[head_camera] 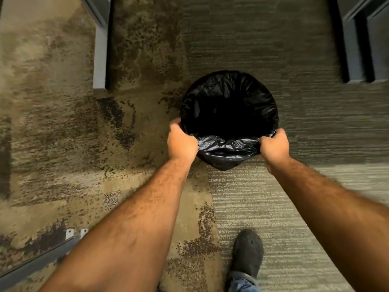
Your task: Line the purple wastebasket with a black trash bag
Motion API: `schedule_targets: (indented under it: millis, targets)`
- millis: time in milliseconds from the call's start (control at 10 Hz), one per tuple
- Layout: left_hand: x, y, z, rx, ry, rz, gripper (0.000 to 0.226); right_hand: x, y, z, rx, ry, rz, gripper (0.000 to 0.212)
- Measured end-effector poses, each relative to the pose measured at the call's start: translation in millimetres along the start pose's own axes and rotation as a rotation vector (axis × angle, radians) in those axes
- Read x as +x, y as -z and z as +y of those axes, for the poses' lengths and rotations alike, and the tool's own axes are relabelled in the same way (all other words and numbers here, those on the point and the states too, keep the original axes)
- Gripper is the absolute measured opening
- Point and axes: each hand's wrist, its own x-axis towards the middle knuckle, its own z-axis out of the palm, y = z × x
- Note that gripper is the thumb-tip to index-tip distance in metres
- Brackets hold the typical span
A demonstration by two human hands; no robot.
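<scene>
Trash bag (pixel 227 148) near edge gripped w/ left hand (pixel 181 144) & right hand (pixel 274 145).

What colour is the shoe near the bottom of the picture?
Dark grey, seen in the head view: the shoe stands on the pale striped carpet.

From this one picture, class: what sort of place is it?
Probably an office or similar commercial room: patterned carpet tiles, a grey partition edge, dark door frames, and a small bin with its bag.
</scene>
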Motion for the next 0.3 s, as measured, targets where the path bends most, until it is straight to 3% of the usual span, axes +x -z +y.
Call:
schedule_targets:
  millis: [300]
  targets:
    - [-15,-7,10,0.251,-0.032,-0.012,0.073,10,13,13,-0.019,-0.07,-0.107,0.052]
